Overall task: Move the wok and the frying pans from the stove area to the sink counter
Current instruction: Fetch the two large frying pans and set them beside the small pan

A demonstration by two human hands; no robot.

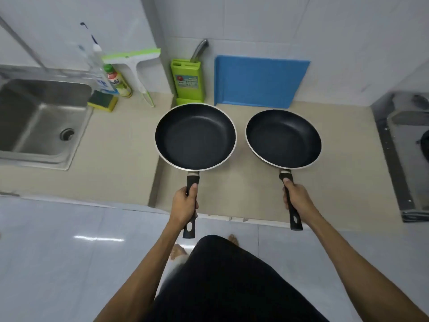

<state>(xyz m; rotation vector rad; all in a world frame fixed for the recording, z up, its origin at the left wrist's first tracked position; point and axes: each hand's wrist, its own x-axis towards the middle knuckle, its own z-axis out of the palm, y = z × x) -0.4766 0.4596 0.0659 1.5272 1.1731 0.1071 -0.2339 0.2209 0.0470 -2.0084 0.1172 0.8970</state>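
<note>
Two black non-stick frying pans hung side by side over the beige counter (120, 145), each gripped by its black handle. The larger frying pan (195, 137) was in the left hand (184, 204), whose fingers were wrapped tight around the handle's middle, thumb laid along the top. The smaller frying pan (283, 139) was in the right hand (296, 197), clenched the same way. Both pans were empty and roughly level, apart from each other by a narrow gap (whether either touched the counter could not be told from above).

Just behind the larger pan stood a green knife block (188, 81) with one steel handle poking out, and behind the smaller one a blue cutting board (260, 81) leaned on the tiled wall. Further left along the counter lay a yellow-green sponge (102, 101), two bottles and a green-edged squeegee (137, 66), beside the steel sink (41, 122). At the far right edge the stove (404, 145) showed only in part. The person's dark trousers and bare feet filled the foreground below.
</note>
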